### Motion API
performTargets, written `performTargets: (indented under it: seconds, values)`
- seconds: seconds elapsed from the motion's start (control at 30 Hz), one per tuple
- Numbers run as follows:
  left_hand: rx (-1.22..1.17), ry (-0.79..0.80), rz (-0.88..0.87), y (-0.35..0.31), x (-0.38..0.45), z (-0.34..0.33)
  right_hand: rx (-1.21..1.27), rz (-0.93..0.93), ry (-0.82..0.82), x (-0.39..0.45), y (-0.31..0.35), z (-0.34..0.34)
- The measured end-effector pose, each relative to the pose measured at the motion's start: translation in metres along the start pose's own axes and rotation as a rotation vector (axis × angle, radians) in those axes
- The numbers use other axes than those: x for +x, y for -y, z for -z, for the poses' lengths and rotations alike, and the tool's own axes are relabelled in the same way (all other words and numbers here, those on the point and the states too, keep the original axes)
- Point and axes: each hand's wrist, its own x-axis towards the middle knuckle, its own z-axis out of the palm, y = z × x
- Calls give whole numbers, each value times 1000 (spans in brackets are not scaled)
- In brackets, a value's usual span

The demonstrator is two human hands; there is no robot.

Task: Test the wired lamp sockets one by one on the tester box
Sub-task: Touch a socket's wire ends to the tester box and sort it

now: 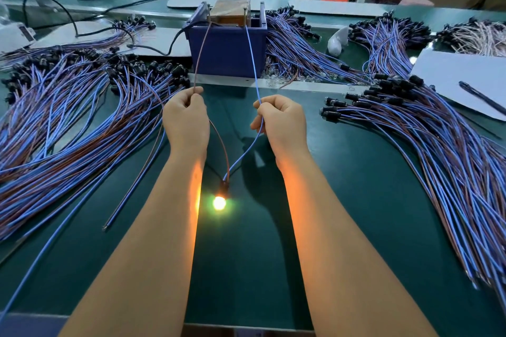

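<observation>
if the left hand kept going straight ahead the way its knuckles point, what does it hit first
Probably the blue tester box: the left hand, pinching the brown wire, points up the table toward it. Depth is unclear.

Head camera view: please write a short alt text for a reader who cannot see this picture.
A person's left hand pinches a brown wire and the right hand a blue wire, both reaching up to the blue tester box, while the lamp socket between the forearms glows. Bundles of wired sockets lie on the green table.

No readable text, labels or numbers anywhere in view.
</observation>
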Motion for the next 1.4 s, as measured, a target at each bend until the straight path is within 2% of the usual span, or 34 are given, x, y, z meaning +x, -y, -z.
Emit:
performTargets:
  seconds: [0.1, 0.17, 0.23, 0.33, 0.4, 0.6, 0.67, 0.8, 0.93, 0.97, 1.03, 1.17, 1.23, 1.3, 1.4]
  values:
    - [-16, 1, 24, -1, -1, 2, -13, 44, -34, -3, 2, 0]
    - [-66, 19, 37, -4, -3, 1, -69, 159, -92, -5, 4, -2]
    - [-108, 88, 40, -9, -7, -2, -115, 251, -101, -8, 6, -7]
    - [-110, 259, 53, -14, -16, -9, -245, 318, -21, -12, 3, -13]
    - [-73, 334, 46, -14, -21, -13, -303, 327, 24, -12, 1, -14]
    - [-44, 393, 33, -13, -23, -11, -320, 293, 55, -10, 0, -13]
    - [-76, 370, 31, -13, -22, -11, -282, 249, 84, -8, 0, -13]
    - [-363, 249, 109, -16, -14, -7, -216, 156, 191, -5, 0, -10]
    - [-682, 203, 187, -19, -6, 1, -100, 97, 322, -7, 3, -3]
    - [-719, 203, 197, -20, -6, 3, -87, 99, 322, -7, 3, -3]
    - [-753, 229, 226, -20, -6, 5, -102, 171, 218, -7, 5, -5]
    - [-595, 316, 293, -21, -8, 2, -144, 338, -180, -9, 8, -4]
    - [-400, 352, 268, -19, -12, -4, 81, 296, -263, -10, 11, 1]
    - [-147, 396, 163, -16, -18, -9, 320, 237, -312, -7, 12, 7]
    - [218, 529, -72, -9, -27, -14, 354, 167, -401, 2, 9, 17]
